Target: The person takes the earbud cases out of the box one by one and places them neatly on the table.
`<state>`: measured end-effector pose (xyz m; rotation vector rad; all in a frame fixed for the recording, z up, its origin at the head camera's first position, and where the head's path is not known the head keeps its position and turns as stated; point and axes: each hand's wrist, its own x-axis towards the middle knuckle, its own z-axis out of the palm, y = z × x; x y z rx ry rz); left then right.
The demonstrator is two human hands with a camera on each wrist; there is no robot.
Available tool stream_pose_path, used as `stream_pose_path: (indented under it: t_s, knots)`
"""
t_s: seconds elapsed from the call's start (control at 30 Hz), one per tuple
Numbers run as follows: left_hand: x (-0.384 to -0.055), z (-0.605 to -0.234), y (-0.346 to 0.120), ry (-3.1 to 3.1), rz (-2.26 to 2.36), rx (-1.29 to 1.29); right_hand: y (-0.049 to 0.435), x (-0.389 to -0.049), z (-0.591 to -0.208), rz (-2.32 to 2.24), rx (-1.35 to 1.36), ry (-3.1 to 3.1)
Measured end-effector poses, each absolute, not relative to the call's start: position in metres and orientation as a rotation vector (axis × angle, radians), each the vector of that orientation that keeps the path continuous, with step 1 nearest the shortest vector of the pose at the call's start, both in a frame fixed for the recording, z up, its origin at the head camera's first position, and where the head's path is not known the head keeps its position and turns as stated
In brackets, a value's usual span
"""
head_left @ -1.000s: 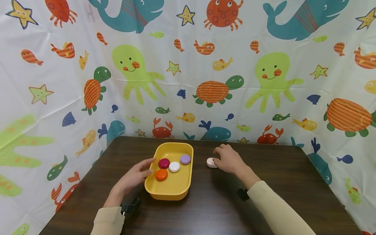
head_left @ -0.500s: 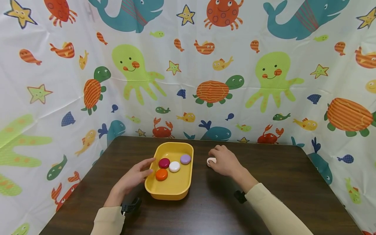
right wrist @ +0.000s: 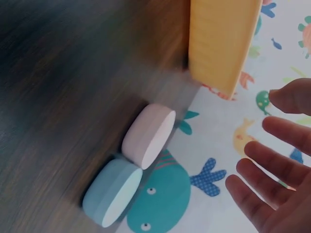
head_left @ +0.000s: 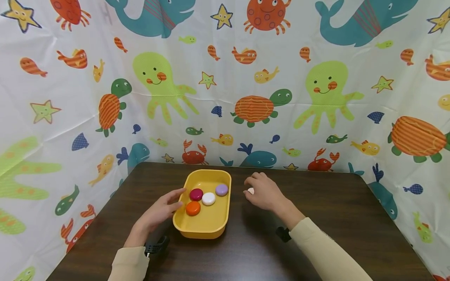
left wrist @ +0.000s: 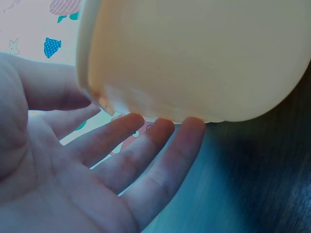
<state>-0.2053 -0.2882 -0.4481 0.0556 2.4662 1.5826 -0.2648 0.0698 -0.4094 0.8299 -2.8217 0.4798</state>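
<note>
A yellow tray (head_left: 207,228) stands on the dark table. My left hand (head_left: 159,212) touches its left side, fingers fairly straight; in the left wrist view several fingertips (left wrist: 194,126) meet the tray wall (left wrist: 194,63). To the right of the tray, my right hand (head_left: 265,193) hovers above the table, holding nothing. A pale pink round piece (right wrist: 148,136) and a light blue one (right wrist: 112,194) sit side by side below it. From the head view only a bit of a pale piece (head_left: 251,191) shows past the fingers; the blue piece is hidden there.
Inside the tray lie a magenta disc (head_left: 196,194), a white disc (head_left: 209,199), a purple disc (head_left: 222,190) and an orange disc (head_left: 193,208). A sea-animal printed curtain (head_left: 218,78) hangs behind and beside the wooden table (head_left: 239,257).
My right hand has shifted left toward the tray and now covers more of the pale piece. The left hand and the tray have stayed put.
</note>
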Motion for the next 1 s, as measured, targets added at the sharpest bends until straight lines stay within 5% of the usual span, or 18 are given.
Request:
stream_pose_path:
  t_s: [1.0]
  knots:
    - [-0.205, -0.448, -0.291, 2.487, 1.551, 0.064, 0.037, -0.257, -0.393, 0.583, 0.888, -2.736]
